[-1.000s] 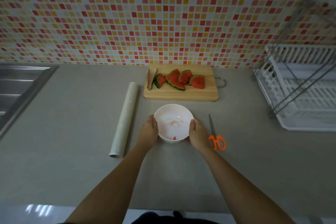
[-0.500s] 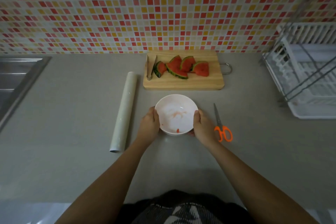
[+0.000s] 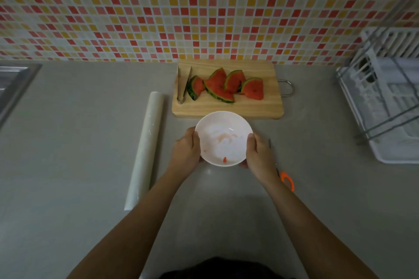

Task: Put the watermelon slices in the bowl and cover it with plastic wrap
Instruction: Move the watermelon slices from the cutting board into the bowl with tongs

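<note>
A white bowl point(image 3: 223, 124) with faint pink smears and one small red scrap inside stands on the grey counter, just in front of the wooden cutting board point(image 3: 254, 108). My left hand point(image 3: 187, 150) grips its left side and my right hand point(image 3: 258, 156) grips its right side, fingers curled round the wall. Several watermelon slices point(image 3: 223, 86) lie in a row on the board, with metal tongs point(image 3: 182, 85) at their left. A roll of plastic wrap point(image 3: 146, 147) lies lengthwise on the counter, left of the bowl.
Orange-handled scissors point(image 3: 286, 180) lie right of my right hand, partly hidden by it. A white dish rack point(image 3: 390, 97) fills the right edge. A steel sink point(image 3: 13, 84) sits at the far left. The tiled wall runs behind the board.
The bowl, held in both hands, has slid away from me and now sits close against the cutting board's front edge. My view has moved closer over the counter.
</note>
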A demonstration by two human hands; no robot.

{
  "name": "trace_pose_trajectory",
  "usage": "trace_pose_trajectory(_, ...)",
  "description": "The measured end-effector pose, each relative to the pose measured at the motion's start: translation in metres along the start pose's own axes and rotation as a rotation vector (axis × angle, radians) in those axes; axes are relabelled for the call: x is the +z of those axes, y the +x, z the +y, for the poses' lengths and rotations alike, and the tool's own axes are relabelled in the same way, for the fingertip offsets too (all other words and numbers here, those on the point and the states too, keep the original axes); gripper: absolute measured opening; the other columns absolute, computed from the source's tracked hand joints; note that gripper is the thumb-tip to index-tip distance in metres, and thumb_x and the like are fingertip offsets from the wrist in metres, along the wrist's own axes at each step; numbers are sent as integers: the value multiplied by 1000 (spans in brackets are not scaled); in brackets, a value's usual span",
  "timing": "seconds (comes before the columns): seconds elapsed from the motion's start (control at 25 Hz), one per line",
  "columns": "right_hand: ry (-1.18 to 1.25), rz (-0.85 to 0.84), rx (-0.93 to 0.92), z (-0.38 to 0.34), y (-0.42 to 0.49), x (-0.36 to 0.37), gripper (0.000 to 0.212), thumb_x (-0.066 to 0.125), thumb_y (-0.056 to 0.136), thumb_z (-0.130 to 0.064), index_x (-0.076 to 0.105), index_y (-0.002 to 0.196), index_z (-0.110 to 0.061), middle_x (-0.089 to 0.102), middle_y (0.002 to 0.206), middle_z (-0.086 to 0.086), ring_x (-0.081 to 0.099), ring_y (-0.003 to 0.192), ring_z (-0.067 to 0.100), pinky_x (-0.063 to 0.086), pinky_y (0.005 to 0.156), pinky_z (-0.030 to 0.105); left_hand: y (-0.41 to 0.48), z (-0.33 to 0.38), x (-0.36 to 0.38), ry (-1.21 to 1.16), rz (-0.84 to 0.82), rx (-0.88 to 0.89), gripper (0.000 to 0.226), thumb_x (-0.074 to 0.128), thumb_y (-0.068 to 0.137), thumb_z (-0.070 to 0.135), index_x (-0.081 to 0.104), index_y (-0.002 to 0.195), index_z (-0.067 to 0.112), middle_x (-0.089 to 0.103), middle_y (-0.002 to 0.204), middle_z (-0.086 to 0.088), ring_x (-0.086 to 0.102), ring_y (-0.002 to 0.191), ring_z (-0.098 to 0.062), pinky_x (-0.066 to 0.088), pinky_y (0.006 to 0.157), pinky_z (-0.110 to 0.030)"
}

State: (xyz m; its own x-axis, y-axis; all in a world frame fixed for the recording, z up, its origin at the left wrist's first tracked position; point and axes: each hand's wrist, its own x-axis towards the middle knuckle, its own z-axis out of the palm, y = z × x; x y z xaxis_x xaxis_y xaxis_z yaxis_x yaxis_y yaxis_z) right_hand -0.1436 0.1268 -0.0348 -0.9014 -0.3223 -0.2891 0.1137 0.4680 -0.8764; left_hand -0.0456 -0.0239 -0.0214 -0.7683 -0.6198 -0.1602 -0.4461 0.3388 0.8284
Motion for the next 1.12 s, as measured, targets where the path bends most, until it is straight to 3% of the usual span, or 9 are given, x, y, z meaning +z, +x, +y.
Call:
trace_pose_trajectory(0.16,29,15,44,-4,17,0,34,31,99,-29,57,117,-15,58,86,-3,59,75,12,56,45,30,21,4,4,0,-17,-33,38,28,103,29,52,126,10,65,96,-13,66,85,-33,58,74,-47)
trace_pose_trajectory(0.32,91,20,76,-2,25,1,32,34,99,-30,58,116,-18,56,85,-16,57,77,6,51,39,21,39,10,0,46,37,-28,35,30,101,32,54,119,15,66,97,-14,63,87,-33,48,73,-35)
trace_pose_trajectory(0.44,98,20,68,0,27,0,31,35,98,-32,58,116,-21,57,85,-19,58,78,6,51,40,22,87,18,-16,292,219,26,33,41,97,23,52,122,4,62,108,-23,58,97,-39,39,74,-35)
trace_pose_trajectory(0.52,90,16,61,2,27,1,29,35,98,-32,58,114,-24,57,85,-20,58,79,6,52,40,23,121,23,-26,563,176,26,37,42,95,17,46,127,-3,57,116,-25,53,103,-40,36,80,-37)
trace_pose_trajectory(0.64,69,22,62,3,25,3,26,35,98,-34,57,111,-29,55,84,-20,57,78,6,55,44,29,144,25,-22,773,60,-72,38,37,96,12,37,129,-6,48,124,-26,46,113,-40,33,95,-42)
trace_pose_trajectory(0.76,9,43,43,4,27,4,32,34,97,-35,58,115,-24,53,80,-23,57,76,6,60,60,45,151,24,-17,830,59,-84,39,35,95,7,32,132,-5,44,128,-22,44,116,-36,36,96,-40)
trace_pose_trajectory(0.96,9,20,30,5,27,4,32,32,95,-39,58,110,-29,63,89,-13,63,87,13,60,66,48,155,28,-29,431,145,-133,35,38,97,3,33,129,-10,40,130,-31,47,108,-43,40,87,-39)
trace_pose_trajectory(1.04,23,24,40,4,27,3,28,32,95,-39,58,105,-33,61,86,-16,63,85,12,60,66,48,152,35,-34,8,161,-170,18,37,97,8,47,107,-4,53,104,-23,58,86,-32,49,72,-34)
trace_pose_trajectory(1.12,52,23,54,1,25,3,24,34,96,-37,58,97,-39,59,82,-18,63,77,5,60,58,43,144,51,-42,-579,58,-283,22,31,95,7,50,86,1,53,78,-12,54,62,-15,45,50,-21)
